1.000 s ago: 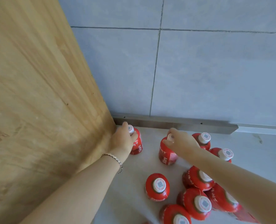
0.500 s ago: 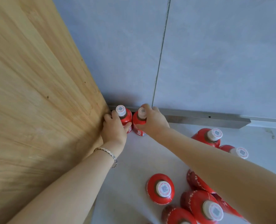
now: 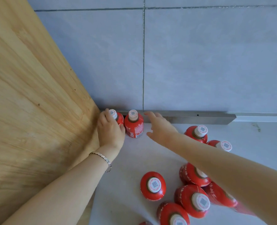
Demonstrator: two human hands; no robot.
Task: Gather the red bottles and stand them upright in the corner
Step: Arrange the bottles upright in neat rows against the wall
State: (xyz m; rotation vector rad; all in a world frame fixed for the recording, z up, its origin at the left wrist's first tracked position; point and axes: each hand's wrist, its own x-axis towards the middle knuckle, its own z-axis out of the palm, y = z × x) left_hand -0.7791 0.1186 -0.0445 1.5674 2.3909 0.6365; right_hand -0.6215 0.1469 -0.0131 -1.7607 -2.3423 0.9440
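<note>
A pale counter (image 3: 134, 159), perhaps stone, carries upright red bottles (image 3: 153, 185)

The left hand (image 3: 110, 130) curled closed with its wrist bent forward, while the right hand (image 3: 160, 127) hovered open beside it, fingers (image 3: 150, 114) spread, forearm outstretched.

Head view, looking down, near corner

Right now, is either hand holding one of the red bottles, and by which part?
The left hand grips the corner red bottle with the white cap around its body. The right hand is open, holding nothing, beside the second upright red bottle.
</note>
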